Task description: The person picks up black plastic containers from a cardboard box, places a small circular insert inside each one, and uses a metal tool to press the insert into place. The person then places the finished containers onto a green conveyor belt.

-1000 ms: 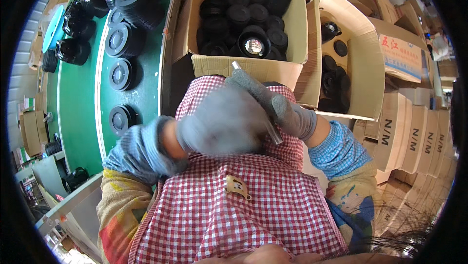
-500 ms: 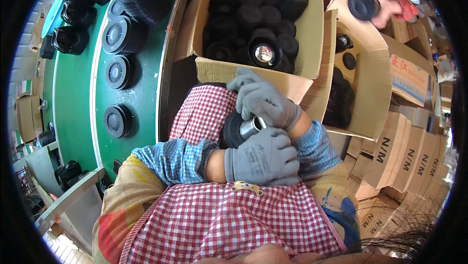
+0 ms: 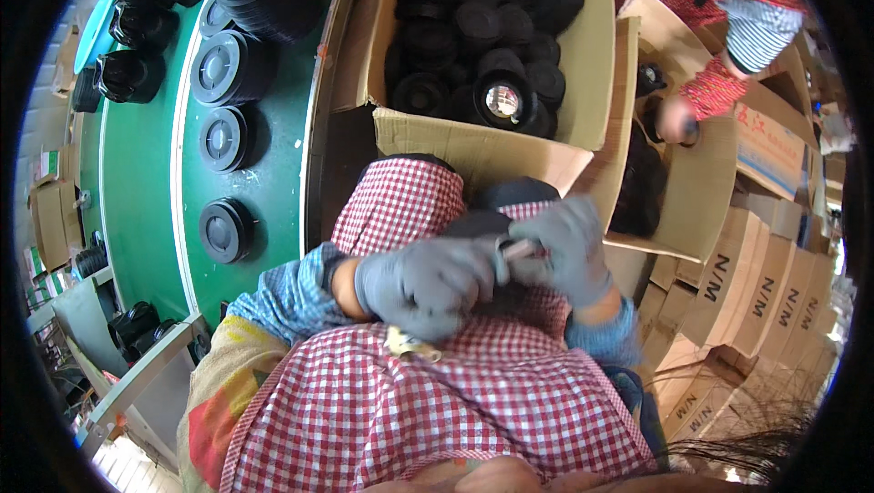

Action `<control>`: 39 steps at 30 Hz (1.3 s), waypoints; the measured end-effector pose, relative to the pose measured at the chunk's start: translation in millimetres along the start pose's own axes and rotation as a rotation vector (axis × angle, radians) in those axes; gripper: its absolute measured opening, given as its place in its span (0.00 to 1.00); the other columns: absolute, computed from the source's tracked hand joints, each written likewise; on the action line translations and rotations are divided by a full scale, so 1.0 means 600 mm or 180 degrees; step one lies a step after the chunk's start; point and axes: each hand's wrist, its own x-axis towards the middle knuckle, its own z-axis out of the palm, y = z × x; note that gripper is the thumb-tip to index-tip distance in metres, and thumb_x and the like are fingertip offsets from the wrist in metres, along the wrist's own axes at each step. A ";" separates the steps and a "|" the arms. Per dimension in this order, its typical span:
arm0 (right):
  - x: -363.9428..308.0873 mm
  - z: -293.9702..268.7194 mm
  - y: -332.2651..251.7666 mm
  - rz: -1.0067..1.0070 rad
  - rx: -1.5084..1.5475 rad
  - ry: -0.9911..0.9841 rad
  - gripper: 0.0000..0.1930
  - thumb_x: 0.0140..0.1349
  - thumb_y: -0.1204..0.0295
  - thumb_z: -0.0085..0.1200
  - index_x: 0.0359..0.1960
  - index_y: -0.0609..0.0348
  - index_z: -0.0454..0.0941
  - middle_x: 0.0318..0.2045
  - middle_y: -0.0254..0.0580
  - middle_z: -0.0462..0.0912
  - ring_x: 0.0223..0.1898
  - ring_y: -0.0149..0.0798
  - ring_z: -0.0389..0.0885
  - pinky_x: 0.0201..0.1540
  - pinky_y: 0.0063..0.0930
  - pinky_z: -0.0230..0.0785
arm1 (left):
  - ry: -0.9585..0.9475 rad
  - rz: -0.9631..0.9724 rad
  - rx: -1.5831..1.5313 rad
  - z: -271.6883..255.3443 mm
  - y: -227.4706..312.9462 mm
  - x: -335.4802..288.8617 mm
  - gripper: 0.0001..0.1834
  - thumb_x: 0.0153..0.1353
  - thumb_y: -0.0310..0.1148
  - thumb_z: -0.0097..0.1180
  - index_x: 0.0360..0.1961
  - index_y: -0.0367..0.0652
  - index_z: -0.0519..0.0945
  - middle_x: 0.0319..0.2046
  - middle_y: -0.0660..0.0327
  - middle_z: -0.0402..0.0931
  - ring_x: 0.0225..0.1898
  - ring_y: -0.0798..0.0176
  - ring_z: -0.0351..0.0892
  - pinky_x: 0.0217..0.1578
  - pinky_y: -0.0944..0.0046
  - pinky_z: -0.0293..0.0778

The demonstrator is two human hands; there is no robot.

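Your left hand (image 3: pixel 426 285) moved leftward, grip unclear; right hand (image 3: pixel 568 252) pinches a metal piece (image 3: pixel 520 251); loosening could drop it.

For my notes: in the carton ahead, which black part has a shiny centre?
The black part by the near flap, right of middle: its centre gleams silver, others look dark.

A small grey metallic piece (image 3: pixel 520 249) — blurred, slightly tilted — shows between the left hand (image 3: pixel 426 280) and right hand (image 3: pixel 572 252).
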 end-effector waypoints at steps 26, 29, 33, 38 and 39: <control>-0.109 0.020 0.041 0.2566 0.3054 0.1483 0.17 0.69 0.76 0.56 0.58 0.66 0.76 0.29 0.28 0.74 0.24 0.22 0.68 0.28 0.19 0.62 | -0.1231 -0.1121 0.4599 0.017 0.140 -0.058 0.11 0.45 0.29 0.64 0.33 0.47 0.83 0.43 0.63 0.82 0.58 0.51 0.77 0.63 0.50 0.70; -0.016 0.062 0.042 0.2098 0.2846 0.1200 0.20 0.67 0.79 0.57 0.61 0.65 0.76 0.36 0.29 0.77 0.30 0.21 0.70 0.32 0.18 0.64 | 0.1458 -0.1857 0.3432 -0.039 0.275 -0.145 0.15 0.49 0.24 0.66 0.40 0.42 0.83 0.45 0.58 0.82 0.55 0.56 0.79 0.54 0.57 0.76; 0.134 0.186 0.017 0.1088 0.1841 0.0242 0.22 0.62 0.75 0.59 0.59 0.62 0.78 0.46 0.37 0.84 0.48 0.30 0.80 0.53 0.25 0.73 | 0.4106 -0.1067 0.1625 -0.096 0.417 -0.296 0.10 0.62 0.26 0.63 0.44 0.39 0.80 0.41 0.59 0.80 0.43 0.60 0.83 0.47 0.58 0.81; 0.260 0.383 -0.105 0.0081 0.1162 -0.0778 0.20 0.58 0.75 0.58 0.53 0.56 0.83 0.42 0.52 0.87 0.45 0.46 0.86 0.50 0.35 0.77 | 0.5385 0.0135 0.2087 -0.249 0.508 -0.443 0.06 0.65 0.26 0.62 0.42 0.43 0.79 0.36 0.63 0.80 0.36 0.65 0.82 0.40 0.60 0.82; 0.267 0.416 -0.129 -0.0016 0.0867 -0.0678 0.20 0.58 0.73 0.58 0.53 0.55 0.83 0.43 0.52 0.86 0.46 0.49 0.86 0.51 0.38 0.76 | 0.5697 0.0316 0.2174 -0.294 0.520 -0.494 0.07 0.63 0.26 0.64 0.41 0.45 0.79 0.34 0.64 0.80 0.35 0.66 0.81 0.37 0.61 0.82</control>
